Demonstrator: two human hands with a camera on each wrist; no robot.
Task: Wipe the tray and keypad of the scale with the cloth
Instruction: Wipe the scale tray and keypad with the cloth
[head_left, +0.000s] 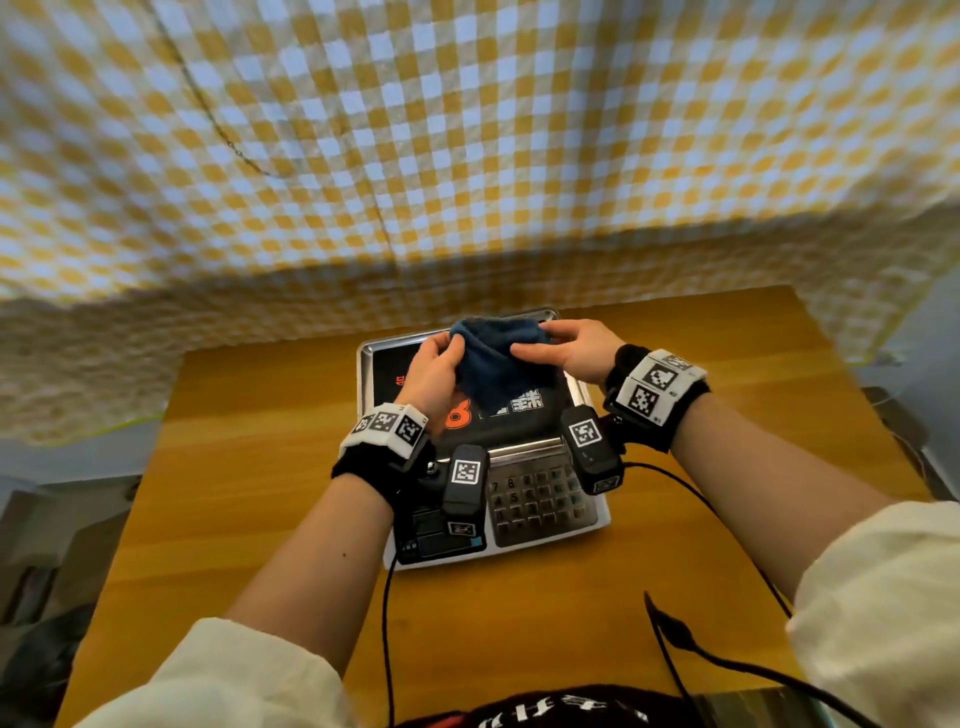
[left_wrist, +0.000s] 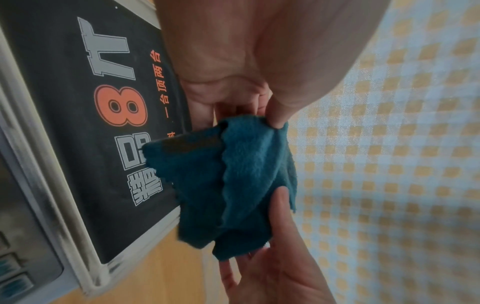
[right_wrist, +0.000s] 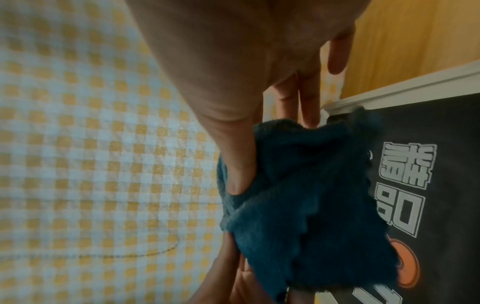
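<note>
Two sleeved forearms reach over the wooden surface (head_left: 270, 467), past the keypad (head_left: 540, 501), to a blue cloth (head_left: 498, 364) held just above the far half of the scale's tray (head_left: 366, 358), which lies directly below and slightly toward the person. The left hand (head_left: 434, 371) pinches the cloth's left edge between thumb and fingers; the right hand (head_left: 571, 351) pinches its right edge, both roughly level and equally near the tray.

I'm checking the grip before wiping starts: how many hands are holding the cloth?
2. The left hand pinches the blue cloth at its left side, and the right hand pinches its right side, above the scale's tray.
</note>
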